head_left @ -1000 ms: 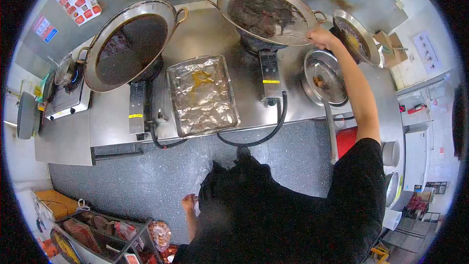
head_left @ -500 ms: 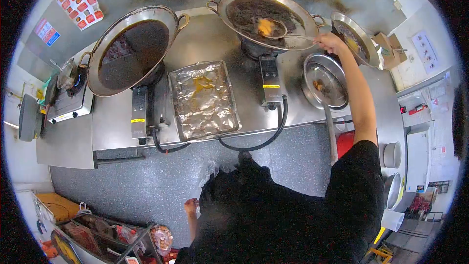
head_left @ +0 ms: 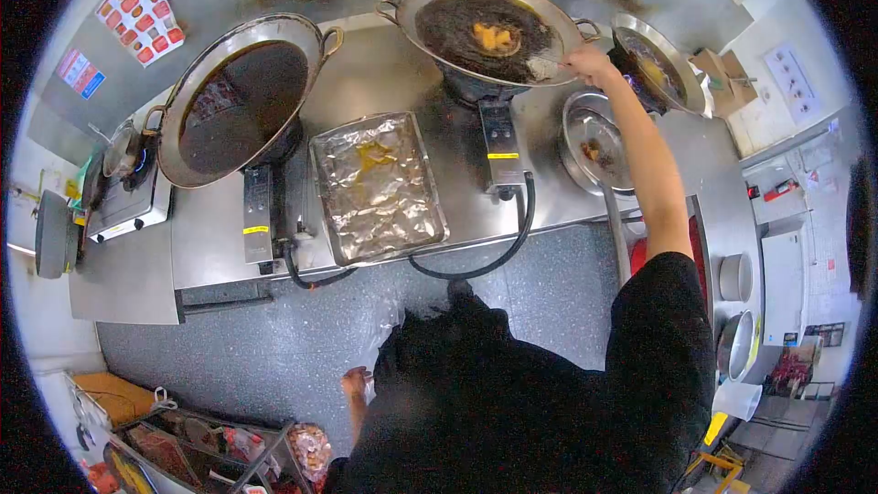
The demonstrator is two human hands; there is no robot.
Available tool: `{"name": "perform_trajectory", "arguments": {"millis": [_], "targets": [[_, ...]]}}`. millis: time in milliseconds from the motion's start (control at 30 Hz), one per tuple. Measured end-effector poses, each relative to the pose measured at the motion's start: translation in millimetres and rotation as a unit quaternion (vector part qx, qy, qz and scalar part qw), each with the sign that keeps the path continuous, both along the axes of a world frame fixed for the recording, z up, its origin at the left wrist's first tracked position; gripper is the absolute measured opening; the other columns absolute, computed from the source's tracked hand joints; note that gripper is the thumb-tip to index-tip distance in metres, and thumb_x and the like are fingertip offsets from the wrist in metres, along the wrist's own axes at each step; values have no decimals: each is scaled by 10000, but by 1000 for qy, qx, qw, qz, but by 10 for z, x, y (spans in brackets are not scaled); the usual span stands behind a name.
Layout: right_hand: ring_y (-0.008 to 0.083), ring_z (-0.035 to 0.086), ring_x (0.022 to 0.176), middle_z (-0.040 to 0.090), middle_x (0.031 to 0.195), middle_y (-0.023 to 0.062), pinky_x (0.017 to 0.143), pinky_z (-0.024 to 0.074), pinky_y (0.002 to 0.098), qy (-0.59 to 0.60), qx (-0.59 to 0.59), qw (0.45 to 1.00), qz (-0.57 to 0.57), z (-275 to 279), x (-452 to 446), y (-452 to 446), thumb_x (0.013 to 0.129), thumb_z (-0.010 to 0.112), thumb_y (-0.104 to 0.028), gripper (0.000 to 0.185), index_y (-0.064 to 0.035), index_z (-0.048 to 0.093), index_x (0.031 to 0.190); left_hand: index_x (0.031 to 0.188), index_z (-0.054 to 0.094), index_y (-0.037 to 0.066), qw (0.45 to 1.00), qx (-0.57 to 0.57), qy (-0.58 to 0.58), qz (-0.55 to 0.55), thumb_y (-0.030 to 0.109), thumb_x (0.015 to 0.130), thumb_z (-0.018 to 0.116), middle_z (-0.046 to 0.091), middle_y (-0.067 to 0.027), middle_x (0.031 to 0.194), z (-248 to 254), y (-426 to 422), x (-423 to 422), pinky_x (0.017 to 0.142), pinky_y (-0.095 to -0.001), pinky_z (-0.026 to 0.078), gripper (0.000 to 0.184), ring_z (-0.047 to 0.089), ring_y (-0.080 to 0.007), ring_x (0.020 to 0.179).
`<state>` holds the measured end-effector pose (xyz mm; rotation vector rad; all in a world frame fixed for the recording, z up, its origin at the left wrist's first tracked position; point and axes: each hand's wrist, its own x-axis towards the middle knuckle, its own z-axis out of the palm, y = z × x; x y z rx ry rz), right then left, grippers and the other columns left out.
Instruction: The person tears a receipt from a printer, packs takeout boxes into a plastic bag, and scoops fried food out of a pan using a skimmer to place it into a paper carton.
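Note:
My right hand is closed around the handle of a skimmer, its fingers above the right rim of a large wok of dark, bubbling oil. Golden fried pieces sit in the skimmer's round head, low in the oil near the wok's middle. Down by my left side, away from the counter, my left hand has its fingers curled. A small pale bit shows at those fingers, but I cannot make out what it is. Nearest the right forearm is a metal bowl with a long-handled tool and brown bits in it.
A second wok of dark oil stands left, and a smaller pan right. Between the burners lies a foil-lined tray. A portable stove is far left. Black hoses hang at the counter's front edge.
My right hand has moved slightly left and up with the skimmer. The golden pieces have shifted up in the oil and more of them show. My left hand stays low at my side.

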<state>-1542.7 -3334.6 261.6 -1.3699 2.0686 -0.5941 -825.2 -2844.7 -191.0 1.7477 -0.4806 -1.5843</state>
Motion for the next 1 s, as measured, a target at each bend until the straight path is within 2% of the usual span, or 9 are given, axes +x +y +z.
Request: {"name": "perform_trajectory", "arguments": {"millis": [133,200,333,433,567,600,700,800,1000], "targets": [[65,303,370,469,539,-8,332,188,252,-28,42,998,-24,201,-109,74,808,594,-272,179,-99,598,763,882,588,-124,995,18,-20,96,88,861,480,623,-207,736,161,-86,-79,528,-369,564,239,639,-290,622],[68,306,351,462,529,-5,326,183,248,-62,8,996,-60,268,21,125,801,598,-252,191,-81,598,716,893,582,-128,997,20,-35,68,75,859,470,623,-208,743,195,-88,-93,525,-368,563,235,641,-289,632],[68,315,358,428,488,-16,321,167,252,21,-54,998,-27,-27,363,-7,785,600,-227,200,-99,571,634,912,577,-127,999,6,-20,29,76,875,475,627,-206,773,48,-30,13,527,-366,564,230,643,-289,654],[68,322,363,425,481,-18,323,164,252,-47,-14,998,-26,50,107,61,781,608,-228,199,-103,573,630,910,582,-121,996,5,-2,93,70,878,483,631,-201,809,86,-61,3,539,-372,567,218,647,-287,681],[79,300,336,398,455,-19,315,179,267,-15,13,999,-29,134,-3,39,763,622,-239,207,-100,567,620,905,589,-111,996,20,-40,71,53,858,497,634,-192,831,291,-67,-103,555,-374,567,193,647,-278,696],[92,294,323,383,440,-19,307,187,275,-7,-36,996,-83,44,92,-4,754,623,-231,201,-92,578,616,905,591,-107,996,21,-42,72,48,852,501,634,-190,831,325,-61,-127,556,-373,566,187,647,-273,697],[101,303,324,381,439,-18,304,190,281,42,-36,998,-11,-111,302,-52,759,605,-211,175,-91,599,631,898,597,-96,998,11,-28,60,45,843,518,635,-180,821,337,-83,-147,558,-368,565,171,647,-264,694],[91,290,329,410,474,-15,306,178,288,-79,-30,996,-28,89,170,143,785,602,-229,162,-73,639,760,887,600,-85,997,14,-42,59,49,842,532,636,-168,806,304,-100,-92,551,-367,563,157,646,-259,683],[80,266,335,417,501,-21,317,152,259,-57,-17,998,-33,-142,136,-95,820,594,-277,188,-97,641,796,870,606,-70,996,18,-8,87,51,843,538,634,-159,785,311,-145,-130,525,-370,560,142,642,-260,646]]}}
